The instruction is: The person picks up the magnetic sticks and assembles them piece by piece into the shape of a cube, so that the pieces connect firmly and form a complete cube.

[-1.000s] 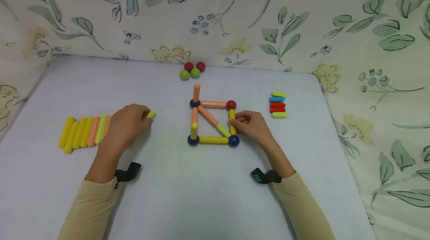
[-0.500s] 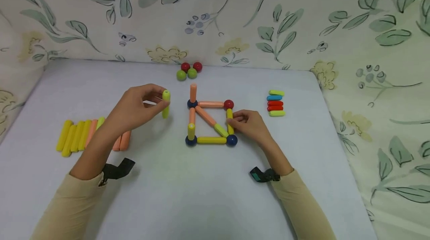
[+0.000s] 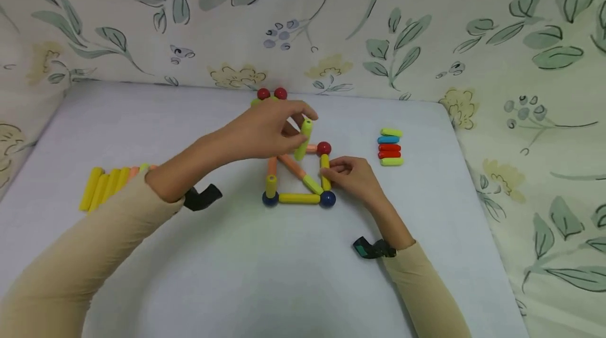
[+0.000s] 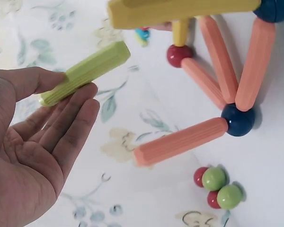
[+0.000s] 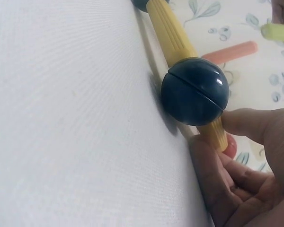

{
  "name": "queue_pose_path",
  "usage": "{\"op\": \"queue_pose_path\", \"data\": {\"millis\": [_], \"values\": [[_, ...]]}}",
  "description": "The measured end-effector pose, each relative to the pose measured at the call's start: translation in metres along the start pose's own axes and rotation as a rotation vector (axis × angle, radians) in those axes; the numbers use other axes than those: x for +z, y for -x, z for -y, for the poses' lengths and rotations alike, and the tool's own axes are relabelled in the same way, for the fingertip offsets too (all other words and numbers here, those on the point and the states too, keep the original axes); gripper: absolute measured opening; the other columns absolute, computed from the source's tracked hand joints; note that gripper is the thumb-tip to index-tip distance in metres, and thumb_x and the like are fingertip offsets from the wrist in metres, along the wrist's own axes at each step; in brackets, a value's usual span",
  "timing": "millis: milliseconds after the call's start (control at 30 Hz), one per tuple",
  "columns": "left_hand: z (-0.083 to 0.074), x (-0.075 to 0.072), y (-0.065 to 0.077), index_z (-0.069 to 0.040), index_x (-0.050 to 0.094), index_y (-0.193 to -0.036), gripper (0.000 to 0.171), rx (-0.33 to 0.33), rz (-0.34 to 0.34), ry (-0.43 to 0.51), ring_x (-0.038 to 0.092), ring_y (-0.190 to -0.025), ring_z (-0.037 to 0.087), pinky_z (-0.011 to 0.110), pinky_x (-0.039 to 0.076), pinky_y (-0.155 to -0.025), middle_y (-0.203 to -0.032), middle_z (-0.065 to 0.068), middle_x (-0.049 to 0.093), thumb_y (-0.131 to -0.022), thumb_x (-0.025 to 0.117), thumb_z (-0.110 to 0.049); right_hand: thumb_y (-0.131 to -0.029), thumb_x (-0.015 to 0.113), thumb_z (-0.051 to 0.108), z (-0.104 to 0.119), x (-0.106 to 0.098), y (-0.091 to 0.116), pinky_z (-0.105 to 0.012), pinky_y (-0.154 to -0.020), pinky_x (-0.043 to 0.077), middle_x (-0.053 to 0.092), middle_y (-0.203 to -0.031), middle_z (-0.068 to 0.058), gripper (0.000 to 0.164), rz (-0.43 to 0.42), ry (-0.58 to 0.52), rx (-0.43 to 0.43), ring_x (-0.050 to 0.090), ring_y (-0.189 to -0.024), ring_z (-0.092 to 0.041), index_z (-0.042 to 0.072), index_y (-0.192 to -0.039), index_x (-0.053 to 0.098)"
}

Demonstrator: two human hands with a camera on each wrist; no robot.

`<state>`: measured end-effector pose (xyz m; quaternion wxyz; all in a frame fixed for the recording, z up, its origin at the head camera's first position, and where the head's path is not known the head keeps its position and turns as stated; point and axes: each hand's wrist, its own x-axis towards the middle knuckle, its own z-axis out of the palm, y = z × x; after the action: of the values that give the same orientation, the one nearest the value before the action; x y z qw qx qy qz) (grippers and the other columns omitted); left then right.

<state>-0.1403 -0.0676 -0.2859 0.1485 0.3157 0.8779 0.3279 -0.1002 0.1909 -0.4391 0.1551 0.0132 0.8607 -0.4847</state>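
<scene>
My left hand (image 3: 267, 130) pinches a lime-green stick (image 3: 304, 140) between thumb and fingers, holding it upright above the back of a square frame of sticks and balls. In the left wrist view the same green stick (image 4: 85, 73) is apart from the frame. My right hand (image 3: 354, 176) pinches the yellow stick (image 3: 325, 172) on the frame's right side, between a red ball (image 3: 324, 148) and a dark blue ball (image 3: 327, 199). An orange stick (image 4: 182, 140) stands up from the back-left blue ball (image 4: 238, 119). A yellow stick (image 3: 271, 186) stands on the front-left blue ball (image 3: 270, 198).
Yellow, orange and green sticks (image 3: 97, 188) lie in a row at left, partly behind my left arm. Several short sticks (image 3: 390, 147) in green, blue and red lie at right. Red balls (image 3: 280, 93) and green balls (image 4: 229, 196) sit at the table's back edge.
My left hand has carried the green stick up from beside the left row and rightward over the frame, turning it upright. My right hand stays on the yellow stick.
</scene>
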Motion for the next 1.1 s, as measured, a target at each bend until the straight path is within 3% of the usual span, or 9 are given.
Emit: {"op": "queue_pose_path", "data": {"millis": [167, 367, 733, 1100], "values": [[-0.001, 0.007, -0.039, -0.009, 0.070, -0.121, 0.022, 0.066, 0.084, -0.093, 0.074, -0.102, 0.015, 0.031, 0.059, -0.092, -0.116, 0.003, 0.075, -0.099, 0.069, -0.010, -0.096, 0.080, 0.037, 0.000, 0.002, 0.002, -0.026, -0.078, 0.059, 0.078, -0.097, -0.009, 0.040, -0.026, 0.002, -0.014, 0.073, -0.085, -0.020, 0.005, -0.119, 0.075], [-0.003, 0.014, -0.066, -0.008, 0.072, -0.119, 0.021, 0.055, 0.117, -0.190, 0.071, -0.098, 0.018, 0.032, 0.058, -0.084, -0.110, 0.004, 0.076, -0.099, 0.070, -0.011, -0.095, 0.080, 0.035, 0.003, 0.005, 0.004, -0.026, -0.076, 0.059, 0.078, -0.095, -0.008, 0.038, -0.058, 0.036, -0.038, 0.073, -0.083, -0.018, 0.004, -0.117, 0.075], [0.007, 0.028, -0.086, -0.006, 0.072, -0.118, 0.020, 0.039, 0.147, -0.160, 0.069, -0.102, 0.020, 0.030, 0.058, -0.090, -0.114, 0.007, 0.073, -0.099, 0.069, -0.007, -0.096, 0.080, 0.035, 0.010, 0.008, 0.007, -0.028, -0.077, 0.059, 0.078, -0.096, -0.007, 0.039, -0.051, 0.072, -0.041, 0.072, -0.084, -0.019, 0.004, -0.119, 0.075], [0.007, 0.028, -0.089, -0.008, 0.073, -0.117, 0.019, 0.015, 0.167, -0.140, 0.070, -0.098, 0.019, 0.031, 0.058, -0.087, -0.112, 0.005, 0.073, -0.098, 0.071, -0.010, -0.096, 0.079, 0.036, 0.009, 0.003, 0.006, -0.029, -0.077, 0.058, 0.078, -0.096, -0.007, 0.040, -0.052, 0.085, -0.051, 0.071, -0.085, -0.020, 0.004, -0.119, 0.075]]}}
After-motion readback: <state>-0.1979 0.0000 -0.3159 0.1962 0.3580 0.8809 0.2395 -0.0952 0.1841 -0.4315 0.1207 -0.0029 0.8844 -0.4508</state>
